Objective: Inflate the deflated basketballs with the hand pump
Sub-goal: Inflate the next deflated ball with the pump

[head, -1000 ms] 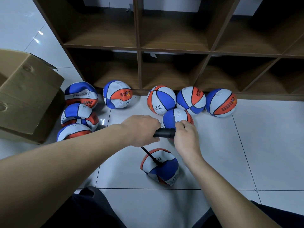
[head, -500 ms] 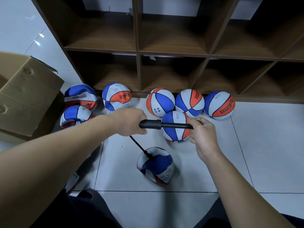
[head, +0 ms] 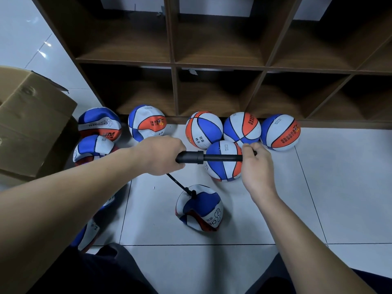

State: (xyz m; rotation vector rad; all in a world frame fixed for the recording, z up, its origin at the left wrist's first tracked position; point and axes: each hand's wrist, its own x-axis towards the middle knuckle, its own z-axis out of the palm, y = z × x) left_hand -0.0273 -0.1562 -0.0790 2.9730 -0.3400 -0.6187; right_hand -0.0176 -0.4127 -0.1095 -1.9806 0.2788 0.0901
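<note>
1. Compared with half a second earlier, the hand pump (head: 191, 157) is seen with slightly more of its rod (head: 222, 157) drawn out; compared with a second earlier, when the two hands were nearly touching, they are now held well apart.
2. The pump barrel is gripped by the left hand (head: 161, 154), its fingers curled round it.
3. The handle at the far end of the rod is gripped by the right hand (head: 257, 166), fingers curled round it; only a small tip is seen past the knuckles.
4. A thin black hose (head: 177, 184) is seen running from beneath the left hand down to the deflated basketball (head: 199, 207), which lies crumpled on the tiled floor (head: 318, 187) below and between the hands.
5. Directly behind the rod a round ball (head: 223, 166) is found, and beyond it three more round balls (head: 203, 129) are lined up against the wooden shelf unit (head: 212, 66).
6. To the left of the left hand, limp balls (head: 99, 124) are seen beside a cardboard box (head: 31, 124); some are partly hidden by the left forearm.
</note>
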